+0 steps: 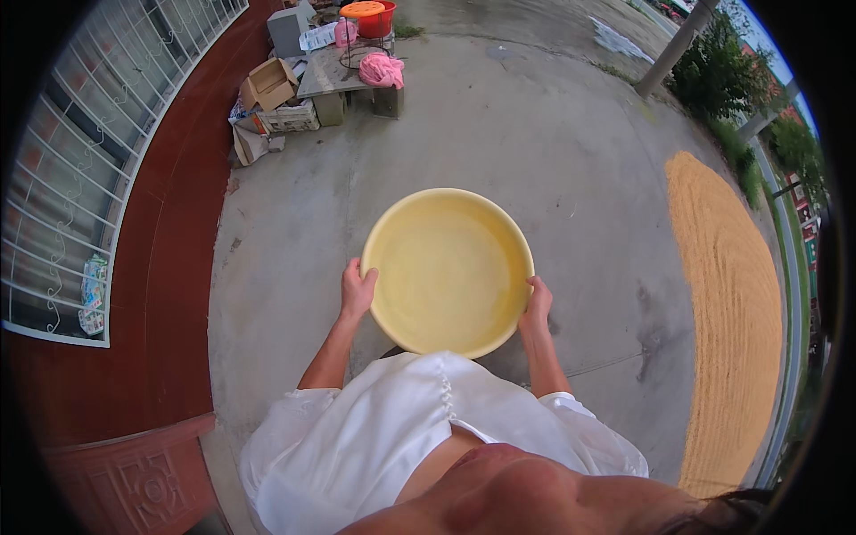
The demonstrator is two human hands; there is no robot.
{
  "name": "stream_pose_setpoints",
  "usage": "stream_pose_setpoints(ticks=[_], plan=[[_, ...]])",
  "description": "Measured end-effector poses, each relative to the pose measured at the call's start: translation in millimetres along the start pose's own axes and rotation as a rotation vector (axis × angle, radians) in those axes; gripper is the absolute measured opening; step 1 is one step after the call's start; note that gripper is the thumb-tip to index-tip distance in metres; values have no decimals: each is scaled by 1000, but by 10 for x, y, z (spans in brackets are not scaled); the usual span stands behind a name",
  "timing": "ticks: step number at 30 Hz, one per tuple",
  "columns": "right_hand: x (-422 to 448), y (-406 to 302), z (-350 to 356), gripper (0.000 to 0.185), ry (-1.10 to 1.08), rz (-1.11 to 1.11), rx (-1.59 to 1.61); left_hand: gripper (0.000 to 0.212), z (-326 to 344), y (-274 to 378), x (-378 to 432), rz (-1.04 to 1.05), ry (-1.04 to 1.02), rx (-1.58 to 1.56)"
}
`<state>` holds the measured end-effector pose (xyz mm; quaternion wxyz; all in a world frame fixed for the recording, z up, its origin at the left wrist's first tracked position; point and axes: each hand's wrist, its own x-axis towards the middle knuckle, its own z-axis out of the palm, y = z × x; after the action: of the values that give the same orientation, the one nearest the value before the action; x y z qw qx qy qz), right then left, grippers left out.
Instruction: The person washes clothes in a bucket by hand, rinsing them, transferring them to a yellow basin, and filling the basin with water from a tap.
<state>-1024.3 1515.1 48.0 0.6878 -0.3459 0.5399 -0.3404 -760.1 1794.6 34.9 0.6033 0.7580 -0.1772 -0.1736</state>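
Observation:
A large round pale-yellow plastic basin [511, 257] is held in front of my waist, its open mouth facing up. My left hand [359, 289] grips the rim on the left, thumb over the edge. On the opposite side my right hand [538, 303] has hold of the rim. The fingers under the basin are hidden on both sides. Its near edge meets my white shirt [401, 401]. Inside, the floor looks smooth and pale; whether a little clear water lies in it, I cannot tell.
Grey concrete paving [588, 221] surrounds me. Grain-like yellow material [732, 321] is spread along the right. At the left runs a dark red wall [177, 267] with a barred window [67, 174]. Ahead stand a low slab table [328, 75], a pink cloth [381, 69], a red bucket [376, 25] and a cardboard box [271, 83].

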Motion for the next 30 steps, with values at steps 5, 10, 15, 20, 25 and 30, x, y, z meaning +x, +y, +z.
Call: stream_pose_setpoints(ticks=[5,10,15,20,25,30], plan=[[1250,-739,1179,30,-27,32,20,24,528,300,1765,-1,11,-10],[2696,-1422,2386,32,-138,14,-6,25,994,258,3291,-32,72,-32],[3927,-2040,3486,34,-172,-7,-119,25,1511,449,4858,-31,162,31],[5066,-2622,4624,34,-212,10,-121,23,1933,708,6263,-30,247,-68],[6291,-2963,5743,35,-269,58,-117,23,2203,778,7871,-26,276,-95],[7186,-3423,6906,34,-245,25,-179,22,2444,850,9203,-31,304,-205]])
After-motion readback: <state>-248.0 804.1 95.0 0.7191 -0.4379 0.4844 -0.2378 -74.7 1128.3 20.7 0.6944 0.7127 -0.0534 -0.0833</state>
